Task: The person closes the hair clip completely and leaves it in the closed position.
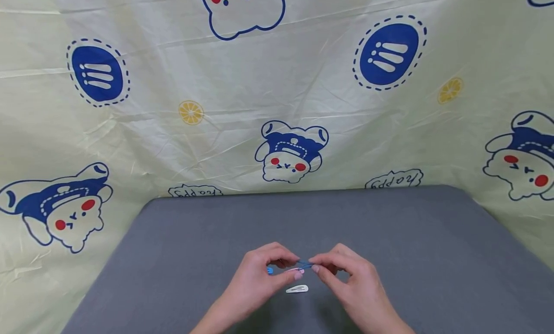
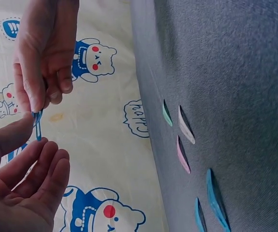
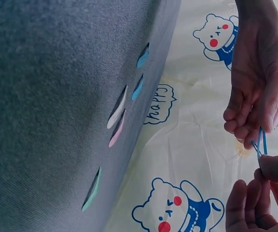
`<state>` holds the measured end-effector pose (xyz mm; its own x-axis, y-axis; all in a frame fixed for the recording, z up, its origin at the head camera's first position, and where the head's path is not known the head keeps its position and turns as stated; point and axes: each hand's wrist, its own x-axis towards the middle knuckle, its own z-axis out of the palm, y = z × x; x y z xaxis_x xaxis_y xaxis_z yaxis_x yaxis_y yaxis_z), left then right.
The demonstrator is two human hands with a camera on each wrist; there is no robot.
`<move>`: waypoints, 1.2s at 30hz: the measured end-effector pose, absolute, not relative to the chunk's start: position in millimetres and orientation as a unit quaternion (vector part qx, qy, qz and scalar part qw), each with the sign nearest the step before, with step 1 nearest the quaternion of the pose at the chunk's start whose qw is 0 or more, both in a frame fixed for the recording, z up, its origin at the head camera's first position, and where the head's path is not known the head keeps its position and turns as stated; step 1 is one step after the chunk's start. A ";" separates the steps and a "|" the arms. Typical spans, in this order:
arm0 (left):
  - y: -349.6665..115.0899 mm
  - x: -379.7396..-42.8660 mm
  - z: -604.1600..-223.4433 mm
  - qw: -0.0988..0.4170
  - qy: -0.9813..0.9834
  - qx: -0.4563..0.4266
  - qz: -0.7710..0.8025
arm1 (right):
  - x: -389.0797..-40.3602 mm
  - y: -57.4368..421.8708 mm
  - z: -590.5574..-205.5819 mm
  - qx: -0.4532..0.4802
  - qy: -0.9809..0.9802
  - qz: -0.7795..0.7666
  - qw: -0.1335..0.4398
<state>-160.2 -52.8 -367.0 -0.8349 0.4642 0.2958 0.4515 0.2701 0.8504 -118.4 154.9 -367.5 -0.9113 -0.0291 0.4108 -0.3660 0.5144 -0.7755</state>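
Observation:
Between the fingertips of both hands is a blue snap hair clip [image 1: 305, 265], held up above the table. In the right wrist view its thin prongs [image 3: 263, 141] stand apart. My left hand [image 1: 261, 276] holds one end between thumb and forefinger, and the other left fingers show loosely bent in the left wrist view. The opposite end is pinched by the thumb and forefinger of my right hand [image 1: 352, 276]. Below the hands on the table lie a white hair clip [image 1: 297, 289] and a pink hair clip [image 2: 183, 155], the pink one partly hidden in the head view.
Also on the grey table [image 1: 195, 237] are a green hair clip [image 3: 91, 189] and two blue ones, a larger clip [image 2: 217, 200] and a smaller clip [image 2: 200, 215]. A pale printed cloth [image 1: 233, 83] hangs behind the table and along its sides.

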 end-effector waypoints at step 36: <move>-54.7 -170.2 -381.5 0.068 0.666 0.365 0.647 | -141.0 179.0 -391.3 0.232 -0.660 0.708 -0.093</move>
<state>-170.2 -54.7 -381.5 -0.7246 0.5734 0.3823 0.3987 -0.1037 0.9112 -141.0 179.0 -391.3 -0.8747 -0.4386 0.2061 -0.1750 -0.1108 -0.9783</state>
